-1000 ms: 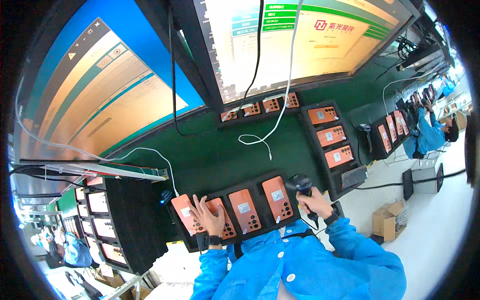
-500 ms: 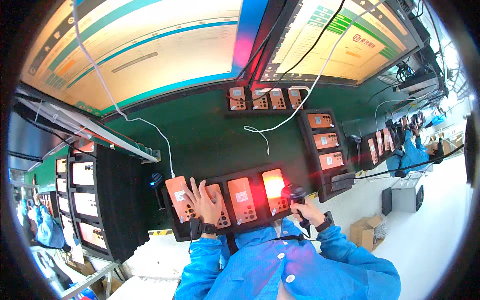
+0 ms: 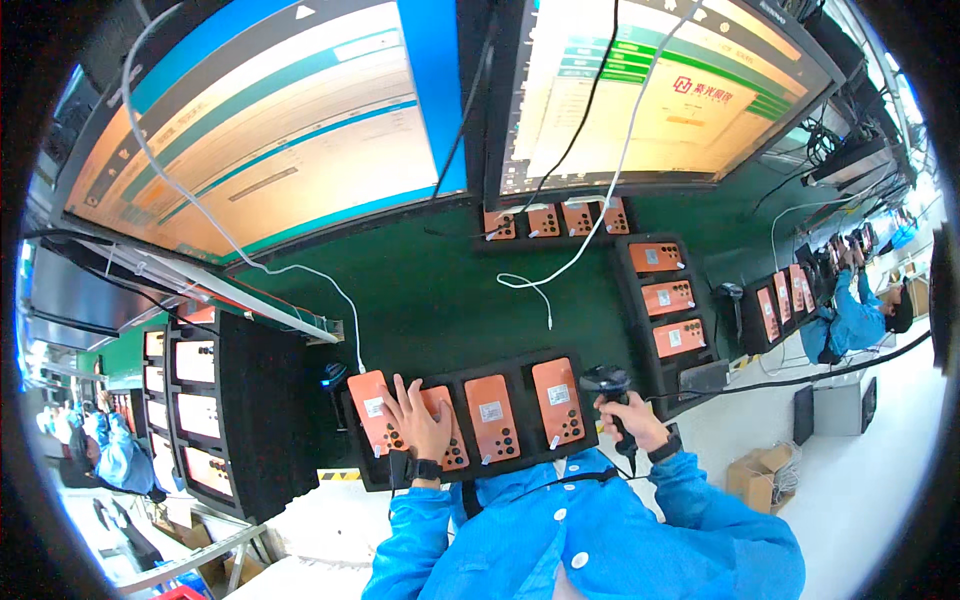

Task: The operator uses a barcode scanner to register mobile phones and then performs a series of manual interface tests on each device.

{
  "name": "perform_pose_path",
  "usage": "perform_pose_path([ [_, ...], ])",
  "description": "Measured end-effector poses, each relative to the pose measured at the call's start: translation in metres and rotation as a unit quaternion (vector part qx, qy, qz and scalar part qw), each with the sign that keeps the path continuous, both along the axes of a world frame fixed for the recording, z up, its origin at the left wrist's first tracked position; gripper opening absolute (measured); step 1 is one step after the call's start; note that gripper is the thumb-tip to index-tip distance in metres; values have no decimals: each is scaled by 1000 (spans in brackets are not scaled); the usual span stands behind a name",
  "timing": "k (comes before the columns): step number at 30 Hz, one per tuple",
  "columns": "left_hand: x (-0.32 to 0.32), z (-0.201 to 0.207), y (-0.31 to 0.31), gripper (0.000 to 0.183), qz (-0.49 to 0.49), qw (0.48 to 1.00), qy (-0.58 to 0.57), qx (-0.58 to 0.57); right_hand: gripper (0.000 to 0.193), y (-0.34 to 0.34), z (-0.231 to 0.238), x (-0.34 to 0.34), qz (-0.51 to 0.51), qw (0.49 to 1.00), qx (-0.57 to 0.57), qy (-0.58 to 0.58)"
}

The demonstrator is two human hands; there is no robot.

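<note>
A black tray in front of me carries a row of orange phones with dark camera dots and white labels. My left hand lies with fingers spread across the leftmost phone and the second phone, partly covering both. A white cable runs to the top end of the leftmost phone. Beside it is the third phone, then the rightmost phone. My right hand grips a black handheld barcode scanner, its head just right of the rightmost phone.
Two monitors stand at the back of the green table. More phone trays sit at the back, on the right and stacked at the left. A loose white cable end lies mid-table. Another scanner stands left; co-workers are beyond.
The red glow on the rightmost phone has gone out. The scanner's head has shifted slightly right, away from that phone. My left hand stays on the left phones; the whole view has tilted a little.
</note>
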State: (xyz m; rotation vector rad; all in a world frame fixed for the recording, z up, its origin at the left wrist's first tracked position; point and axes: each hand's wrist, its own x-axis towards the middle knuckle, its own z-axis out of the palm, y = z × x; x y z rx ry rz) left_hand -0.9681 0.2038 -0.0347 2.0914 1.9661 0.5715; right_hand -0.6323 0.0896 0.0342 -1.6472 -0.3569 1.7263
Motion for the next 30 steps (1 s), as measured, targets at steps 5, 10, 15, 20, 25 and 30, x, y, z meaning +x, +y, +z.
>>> perform_pose_path([
  [5, 3, 3, 2, 51, 10, 1000, 20, -6, 12, -19, -19, -21, 36, 999, -8, 36],
  [10, 6, 0, 4, 50, 9, 999, 46, -5, 11, -24, -14, -26, 18, 999, -36, 36],
  [15, 6, 1, 4, 50, 10, 999, 47, -1, 13, -23, -20, -13, -26, 999, -24, 28],
  [20, 4, 2, 2, 50, 6, 999, 50, 5, 15, 24, -88, 21, -87, 983, 43, -154],
  [25, 6, -2, 4, 52, -3, 999, 46, -8, 34, 63, -216, 58, 32, 898, 47, -437],
  [30, 3, 31, 3, 12, 38, 968, -239, -60, 22, 136, -149, 18, -105, 761, 271, -580],
])
